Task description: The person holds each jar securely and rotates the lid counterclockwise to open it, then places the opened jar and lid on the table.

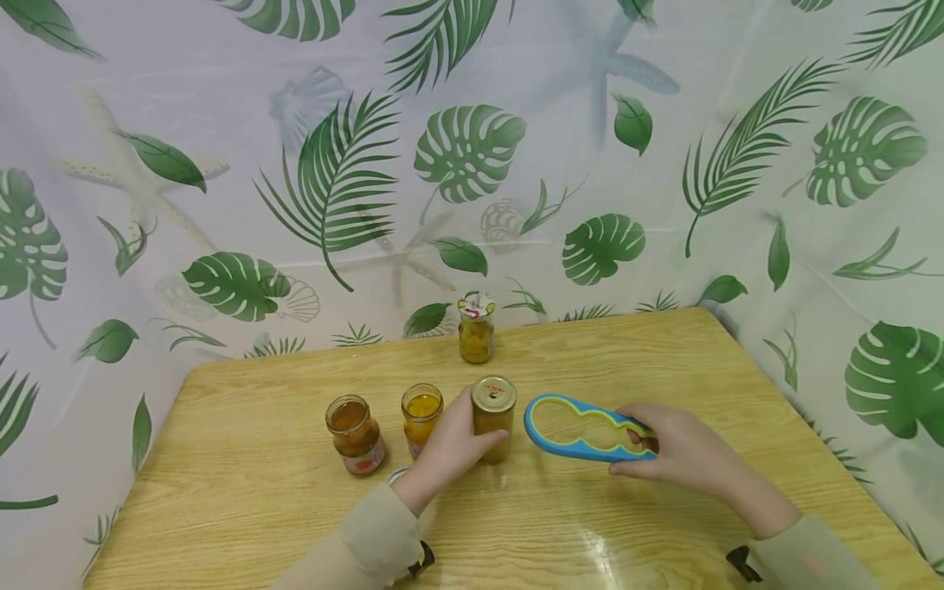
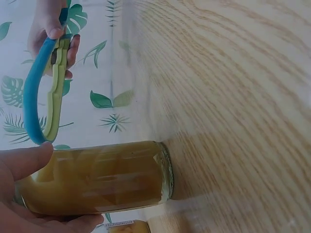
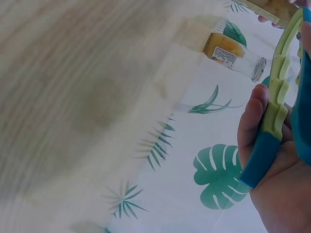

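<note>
My left hand (image 1: 453,442) grips a tall glass jar (image 1: 492,448) of yellow-orange fruit, thumb on one side and fingers around the other. The jar stands upright, with a gold metal lid (image 1: 494,395) that has small red print and a dark spot on top. In the left wrist view the same jar (image 2: 102,177) shows its base near the table. To its right, my right hand (image 1: 674,451) holds a blue and lime-green multi-ring jar opener (image 1: 568,448) by one end. The opener's large ring points toward the jar, with a gap between them.
Left of my left hand stand two lidless jars, one with reddish-brown contents (image 1: 356,438) and one with yellow contents (image 1: 420,414). A pale lid (image 1: 398,474) lies partly behind my wrist. A small jar with a patterned lid (image 1: 475,332) stands at the wooden table's (image 1: 627,352) back edge, before a leaf-print cloth.
</note>
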### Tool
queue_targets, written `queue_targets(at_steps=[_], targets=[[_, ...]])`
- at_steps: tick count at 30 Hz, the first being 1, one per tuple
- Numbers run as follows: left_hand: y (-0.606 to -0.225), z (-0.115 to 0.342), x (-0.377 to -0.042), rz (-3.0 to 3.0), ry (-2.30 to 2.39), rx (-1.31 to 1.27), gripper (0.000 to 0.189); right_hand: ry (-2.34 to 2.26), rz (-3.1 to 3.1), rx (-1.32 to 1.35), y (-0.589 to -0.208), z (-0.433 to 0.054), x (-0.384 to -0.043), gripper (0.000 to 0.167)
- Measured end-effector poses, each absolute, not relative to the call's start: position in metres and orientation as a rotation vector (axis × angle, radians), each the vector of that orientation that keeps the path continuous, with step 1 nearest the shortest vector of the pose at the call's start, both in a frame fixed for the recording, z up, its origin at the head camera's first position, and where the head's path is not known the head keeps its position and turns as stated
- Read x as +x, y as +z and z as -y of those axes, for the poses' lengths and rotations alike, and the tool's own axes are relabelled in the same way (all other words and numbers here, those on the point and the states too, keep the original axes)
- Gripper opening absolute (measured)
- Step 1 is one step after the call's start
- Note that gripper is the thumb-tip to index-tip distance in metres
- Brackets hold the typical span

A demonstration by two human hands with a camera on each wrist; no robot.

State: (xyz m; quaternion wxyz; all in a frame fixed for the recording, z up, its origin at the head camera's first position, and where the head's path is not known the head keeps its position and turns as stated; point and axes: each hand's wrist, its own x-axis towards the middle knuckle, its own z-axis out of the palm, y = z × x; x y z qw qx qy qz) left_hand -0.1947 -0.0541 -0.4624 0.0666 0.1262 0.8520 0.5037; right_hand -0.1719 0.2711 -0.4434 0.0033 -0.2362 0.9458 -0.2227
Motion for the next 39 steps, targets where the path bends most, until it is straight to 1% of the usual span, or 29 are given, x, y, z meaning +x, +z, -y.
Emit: queue_targets(at_steps=[7,15,20,31,34,39], targets=[[-0.462,0.053,-0.195,-2.571,1.518,0.396,0.069,-0.718,-2.969,-0.745,-0.436,-0.271,-0.174,0.058],[-0.463,0.051,-0.195,-2.563,1.529,0.366,0.069,-0.711,-3.012,-0.781,-0.43,-0.271,-0.176,0.055],[-0.464,0.05,-0.195,-2.569,1.527,0.338,0.07,-0.726,-3.039,-0.795,-0.426,-0.268,-0.177,0.056],[-0.465,0.052,-0.197,-2.575,1.533,0.352,0.068,-0.705,-3.084,-0.798,-0.41,-0.245,-0.186,0.052],[-0.464,0.052,-0.197,-2.584,1.52,0.36,0.068,-0.683,-3.094,-0.803,-0.407,-0.238,-0.189,0.053],[-0.462,0.053,-0.196,-2.583,1.534,0.386,0.068,-0.653,-3.088,-0.826,-0.402,-0.225,-0.194,0.061]])
